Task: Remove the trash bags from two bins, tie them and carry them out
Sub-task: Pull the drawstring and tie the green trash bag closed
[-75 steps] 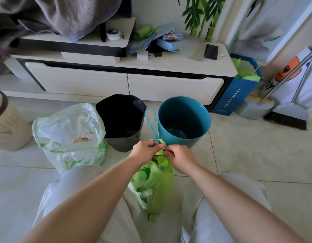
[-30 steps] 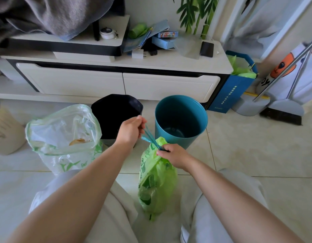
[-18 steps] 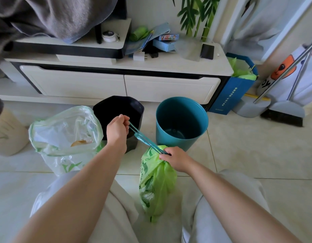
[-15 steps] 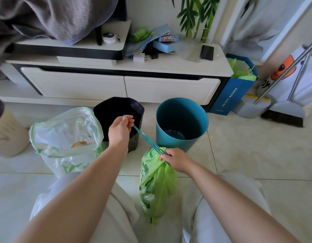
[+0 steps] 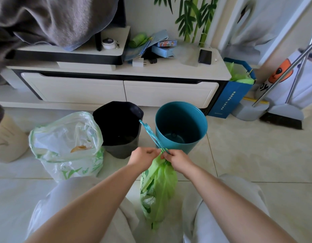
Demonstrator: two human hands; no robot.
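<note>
Your left hand (image 5: pixel 143 156) and right hand (image 5: pixel 178 159) pinch the drawstring (image 5: pixel 150 132) of the green trash bag (image 5: pixel 158 186); jerking could snap it.

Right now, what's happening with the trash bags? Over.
Left hand and right hand pinch the drawstring at the neck of the green bag. White bag sits open, untied, beside the black bin. Nothing blocks the hands.

One view only is supplied, from a wide-angle camera worn on the head. It is directed forward and steeply downward. The left hand (image 5: pixel 143 157) and right hand (image 5: pixel 178 159) are framed close, just below centre; the tiled floor (image 5: pixel 257 155) and a low cabinet (image 5: pixel 116 88) are taken in beyond. Lines are bowed near the edges.
</note>
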